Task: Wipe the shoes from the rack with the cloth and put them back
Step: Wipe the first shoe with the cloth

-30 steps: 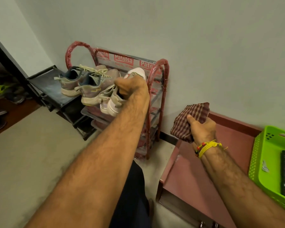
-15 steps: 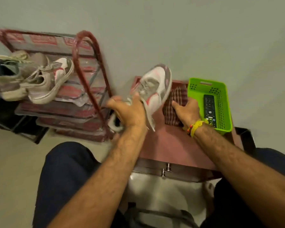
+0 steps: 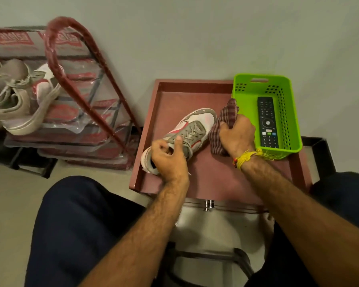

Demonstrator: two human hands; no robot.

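Fingers (image 3: 175,145) of the left hand (image 3: 169,160) curl over the heel collar of the shoe (image 3: 187,133), pinning it flat on the tabletop (image 3: 216,177); the right hand (image 3: 236,135) holds the bunched cloth (image 3: 222,125) touching the toe. Best practice: steady the heel, wipe toe to heel. Farther left, the rack (image 3: 75,79) holds remaining shoes (image 3: 19,100).

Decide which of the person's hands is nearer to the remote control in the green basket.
Right. The right hand grips the cloth just outside the basket wall beside the remote control; the left hand holds the shoe, farther left.
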